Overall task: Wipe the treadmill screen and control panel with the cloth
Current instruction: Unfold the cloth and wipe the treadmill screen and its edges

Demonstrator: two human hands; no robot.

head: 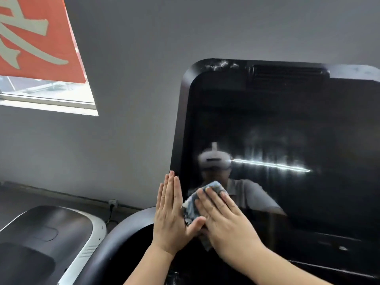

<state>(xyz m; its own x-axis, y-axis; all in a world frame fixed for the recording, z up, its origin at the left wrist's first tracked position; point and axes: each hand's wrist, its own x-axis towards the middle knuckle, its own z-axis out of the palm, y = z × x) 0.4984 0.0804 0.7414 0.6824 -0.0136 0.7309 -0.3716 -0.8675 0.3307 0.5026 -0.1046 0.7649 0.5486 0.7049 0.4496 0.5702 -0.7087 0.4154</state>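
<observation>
Where the right hand (224, 221) lay flat against the lower left part of the treadmill screen (287, 140), it pressed a blue-grey cloth (193, 204) to the dark glass, its fingers straight and slightly spread over the fabric. Much of the cloth was hidden under that palm — only a crumpled upper edge by the fingertips and a small corner below the hand showed. The left hand (170, 210) stood upright just beside it at the screen's left edge, fingers straight and held close together, their tips touching the black frame, while its thumb reached across to meet the cloth and the right hand; whether the thumb actually pinned the fabric could not be told.

The screen was cut off at the right edge of the view, and its glossy surface showed mostly reflections: a person wearing a white headset, a bright horizontal streak of light, and pale smears near the top corner. The control panel (329, 243) below the screen was dark and hard to make out — a few faint shapes only.

To the left, a second machine's black-and-white housing (51, 239) was partly cropped by the frame. On the grey wall (144, 79) behind, a window (47, 91) was half covered by a red banner (37, 38), itself cut off at the top left.
</observation>
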